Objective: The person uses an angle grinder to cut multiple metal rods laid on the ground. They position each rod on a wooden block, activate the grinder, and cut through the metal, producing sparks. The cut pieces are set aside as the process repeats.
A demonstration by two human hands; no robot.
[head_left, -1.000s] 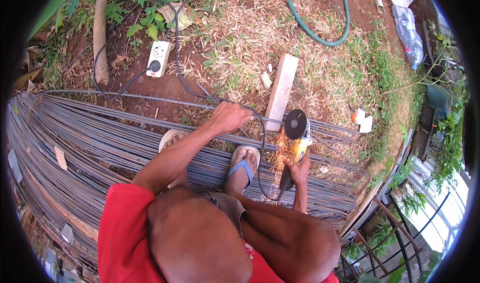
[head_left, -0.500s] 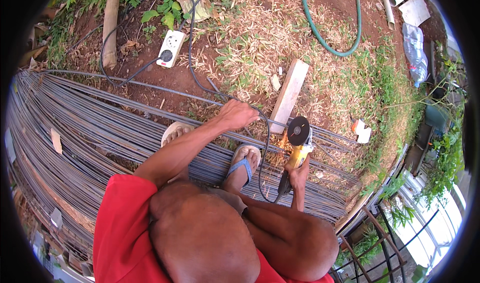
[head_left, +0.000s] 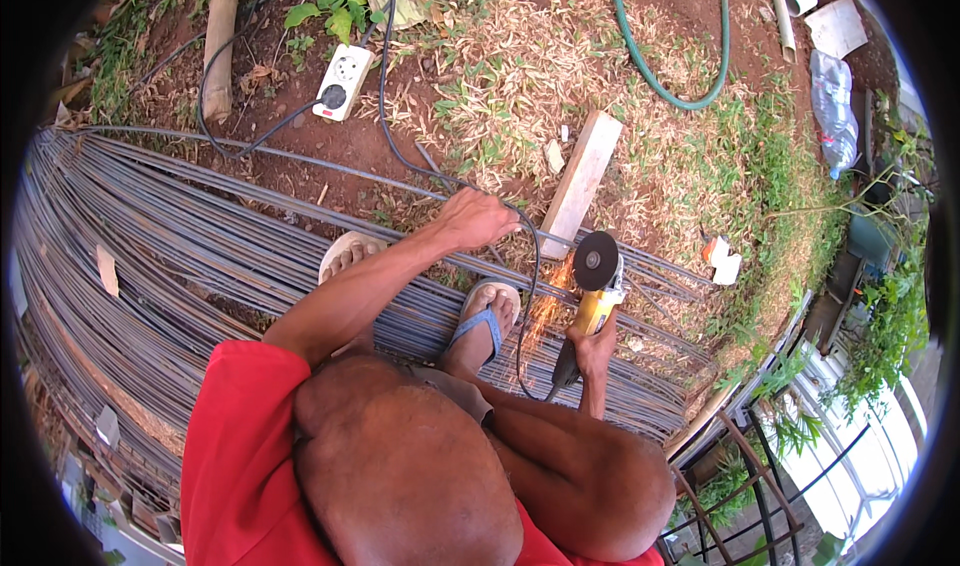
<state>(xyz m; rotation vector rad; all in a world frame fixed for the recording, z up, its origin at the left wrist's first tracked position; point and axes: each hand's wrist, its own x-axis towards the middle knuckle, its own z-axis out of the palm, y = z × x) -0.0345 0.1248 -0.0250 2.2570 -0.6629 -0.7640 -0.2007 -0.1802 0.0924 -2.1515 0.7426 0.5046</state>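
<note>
My right hand (head_left: 595,344) is wrapped round the yellow body of an angle grinder (head_left: 597,311). Its black cutting disc (head_left: 590,264) stands at the near end of a wooden block (head_left: 582,184), by thin steel rods. Orange sparks (head_left: 546,306) spray from the disc toward my sandalled foot (head_left: 484,322). Left of the block, my left hand (head_left: 478,218) is closed on a long steel rod (head_left: 330,174), which comes out to its right toward the disc. The exact point of contact is hidden by the disc. The grinder's black cable (head_left: 522,341) loops between my hands.
A wide bundle of steel rods (head_left: 130,236) lies under my feet. Beyond it are a white power strip (head_left: 343,83) with a plug in it, a wooden pole (head_left: 220,46) and a green hose (head_left: 724,46). Far right lies a plastic bottle (head_left: 833,111).
The sparks have grown from a small patch into a longer, brighter stream toward my foot. Both hands keep their grips, and the grinder stays nearly where it was.
</note>
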